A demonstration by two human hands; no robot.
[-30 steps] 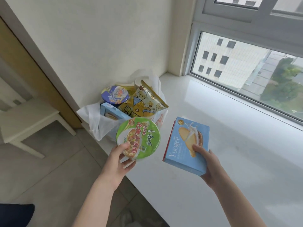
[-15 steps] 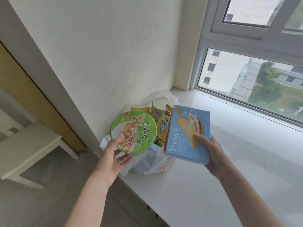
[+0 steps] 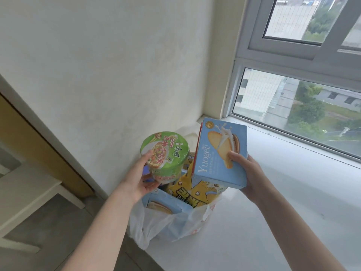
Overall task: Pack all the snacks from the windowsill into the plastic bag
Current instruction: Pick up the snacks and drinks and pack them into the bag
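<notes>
My left hand (image 3: pixel 139 178) grips a green instant noodle cup (image 3: pixel 165 155), tilted so its lid faces me, above the left side of the bag. My right hand (image 3: pixel 246 173) holds a light blue biscuit box (image 3: pixel 218 153) upright over the bag's right side. Below them a white plastic bag (image 3: pixel 175 225) stands open at the windowsill's left end. Inside it I see a yellow snack packet (image 3: pixel 190 194) and another blue biscuit box (image 3: pixel 166 204); the rest of its contents are hidden behind the held items.
The white windowsill (image 3: pixel 273 202) stretches right from the bag, under the window (image 3: pixel 293 106). The wall (image 3: pixel 117 75) stands right behind the bag. The sill's left edge drops to the floor, where a white stool (image 3: pixel 25 196) stands.
Both hands have carried the noodle cup and the biscuit box up and over the bag, closer together. The view has moved nearer to the bag.
</notes>
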